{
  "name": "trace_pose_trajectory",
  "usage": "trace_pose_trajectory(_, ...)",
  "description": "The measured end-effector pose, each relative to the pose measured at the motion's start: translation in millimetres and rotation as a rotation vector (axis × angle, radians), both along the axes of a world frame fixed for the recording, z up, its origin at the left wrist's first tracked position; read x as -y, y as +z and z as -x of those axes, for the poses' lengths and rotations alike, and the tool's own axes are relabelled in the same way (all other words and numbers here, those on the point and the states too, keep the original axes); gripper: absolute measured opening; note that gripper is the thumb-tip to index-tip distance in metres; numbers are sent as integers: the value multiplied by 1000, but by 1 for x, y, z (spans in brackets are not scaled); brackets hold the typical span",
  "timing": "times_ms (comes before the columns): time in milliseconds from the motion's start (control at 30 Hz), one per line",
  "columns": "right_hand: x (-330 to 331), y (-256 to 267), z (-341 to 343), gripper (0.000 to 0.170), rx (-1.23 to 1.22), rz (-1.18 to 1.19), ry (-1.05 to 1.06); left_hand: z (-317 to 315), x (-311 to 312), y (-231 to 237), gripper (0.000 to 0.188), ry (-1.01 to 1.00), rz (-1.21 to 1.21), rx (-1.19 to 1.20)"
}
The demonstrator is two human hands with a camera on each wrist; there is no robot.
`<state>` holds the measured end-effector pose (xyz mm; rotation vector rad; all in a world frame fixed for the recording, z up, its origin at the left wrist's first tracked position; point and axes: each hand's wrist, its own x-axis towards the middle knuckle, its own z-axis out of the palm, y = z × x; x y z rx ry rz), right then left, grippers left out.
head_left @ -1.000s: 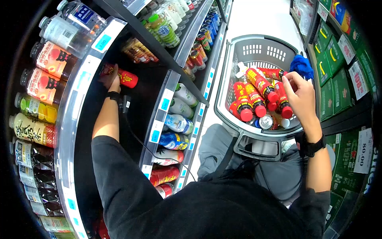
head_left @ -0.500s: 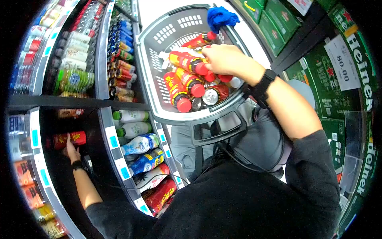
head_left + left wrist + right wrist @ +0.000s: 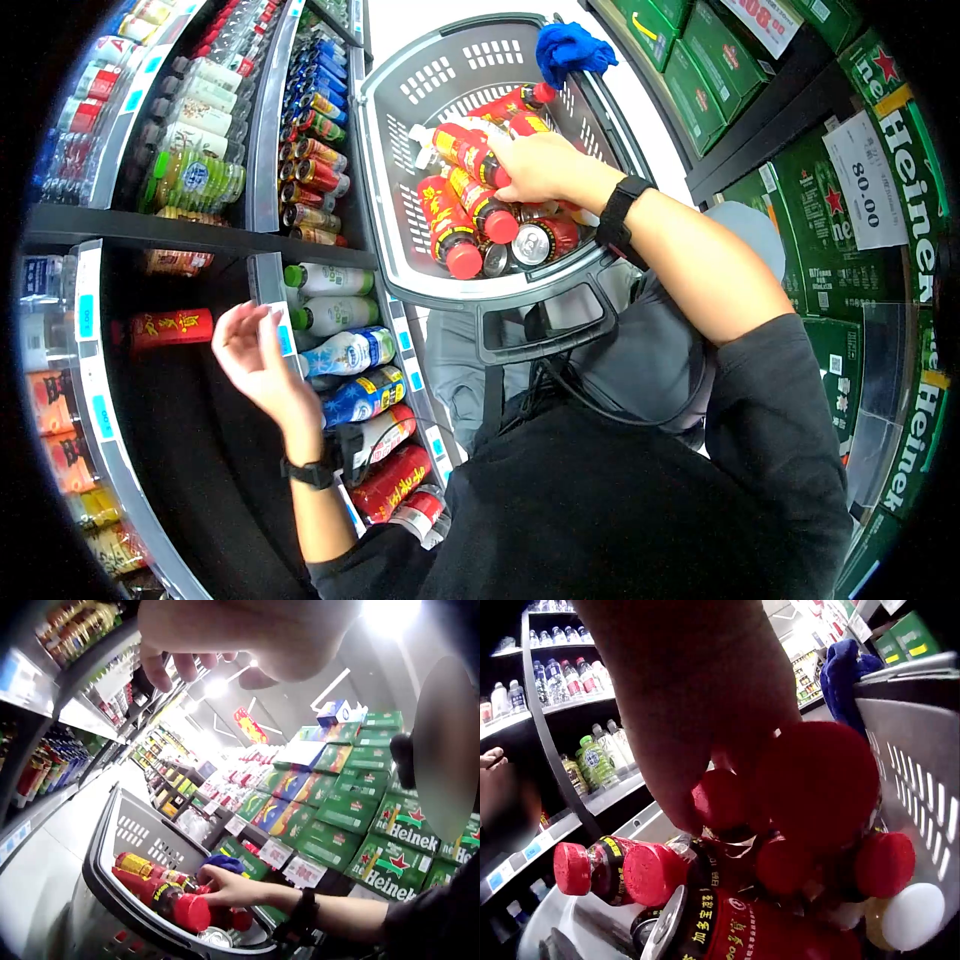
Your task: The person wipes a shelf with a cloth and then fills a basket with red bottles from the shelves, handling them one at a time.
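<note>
My left hand is raised at the shelf edge, empty, its fingers loosely bent; it also shows at the top of the left wrist view. A red can lies on the dark shelf to its left, apart from it. Inside the grey basket, my right hand grips a red-capped bottle among several others. The right wrist view shows its thumb beside a red cap; the other fingertips are hidden. A red can lies near the basket's front rim.
Shelves of bottles and cans stand on the left. A blue cloth hangs on the basket's far right rim. Green cartons are stacked along the right. A cable runs by the person's legs.
The left hand has let go of the red can on the shelf and moved right, out towards the shelf edge. The right hand has shifted slightly over the bottles in the basket.
</note>
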<state>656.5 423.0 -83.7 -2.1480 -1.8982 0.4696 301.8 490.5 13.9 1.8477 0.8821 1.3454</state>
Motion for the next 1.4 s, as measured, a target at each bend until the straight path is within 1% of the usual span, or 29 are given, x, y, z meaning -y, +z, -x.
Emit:
trace_pose_trajectory(100,-3,-2,3,53,33,-55,-44,-24,6,-14,33,-107,-52,-119)
trace_pose_trajectory(133,-1,4,6,52,16,-138,-57,-31,5,-18,33,-149,-54,-149)
trace_pose_trajectory(167,-1,9,8,51,-1,-220,-71,-36,3,-19,33,-168,-20,-229)
trace_pose_trajectory(200,0,18,12,51,-3,-222,-69,-41,2,-19,33,-188,17,-311)
trace_pose_trajectory(267,-1,38,17,50,-113,-307,-117,-57,4,-22,31,-240,85,-291)
trace_pose_trajectory(300,0,45,20,45,-144,-384,-129,-63,2,-23,31,-258,37,-363)
trace_pose_trajectory(333,1,50,19,45,-144,-385,-126,-70,2,-24,33,-290,41,-428)
trace_pose_trajectory(400,5,64,19,41,-315,-558,-245,-84,-1,-28,34,-316,-26,-488)
trace_pose_trajectory(433,14,84,19,38,-413,-536,-307,-93,-1,-31,37,-315,-85,-514)
trace_pose_trajectory(467,16,88,15,41,-480,-562,-350,-103,1,-30,45,-315,-108,-533)
trace_pose_trajectory(533,21,94,7,43,-516,-638,-365,-118,3,-28,58,-288,-335,-612)
trace_pose_trajectory(567,23,96,4,46,-610,-644,-356,-127,7,-25,64,-296,-342,-594)
trace_pose_trajectory(633,28,100,1,44,-814,-597,-314,-139,8,-21,75,-318,-406,-598)
trace_pose_trajectory(667,30,102,2,41,-920,-553,-309,-144,9,-19,73,-328,-391,-572)
trace_pose_trajectory(700,34,107,6,41,-922,-557,-303,-147,9,-17,71,-312,-390,-577)
trace_pose_trajectory(767,45,118,19,34,-1210,-413,-237,-145,8,-12,70,-289,-393,-583)
trace_pose_trajectory(800,46,120,24,32,-1153,-438,-196,-142,6,-8,70,-305,-368,-584)
trace_pose_trajectory(867,52,130,33,32,-1306,-403,-198,-132,4,0,70,-303,-348,-586)
trace_pose_trajectory(933,49,127,34,32,-1330,-479,-165,-118,5,10,67,-319,-66,-419)
trace_pose_trajectory(967,49,128,32,31,-1236,-531,-172,-110,5,18,64,-329,-44,-325)
trace_pose_trajectory(1000,49,129,35,29,-1319,-563,-198,-96,-5,15,60,-359,81,-216)
trace_pose_trajectory(1067,48,127,37,25,-1360,-580,-172,-68,-6,37,49,-453,706,21)
trace_pose_trajectory(1100,47,128,40,23,-1373,-566,-161,-55,-6,42,38,-455,784,88)
trace_pose_trajectory(1133,47,127,44,21,-1346,-565,-167,-37,-15,45,41,-511,1053,246)
trace_pose_trajectory(1200,46,123,47,19,-1239,-493,-103,-14,-18,51,44,-650,1284,608)
trace_pose_trajectory(1233,44,119,50,18,-1203,-486,-75,-4,-21,50,47,-493,1270,740)
trace_pose_trajectory(1267,44,116,54,17,-1195,-472,-64,10,-25,51,47,-533,1281,739)
trace_pose_trajectory(1333,47,119,62,17,-1203,-411,-59,29,-30,50,45,-466,1213,767)
trace_pose_trajectory(1400,43,111,64,18,-1189,-413,-21,49,-41,47,43,-337,1069,700)
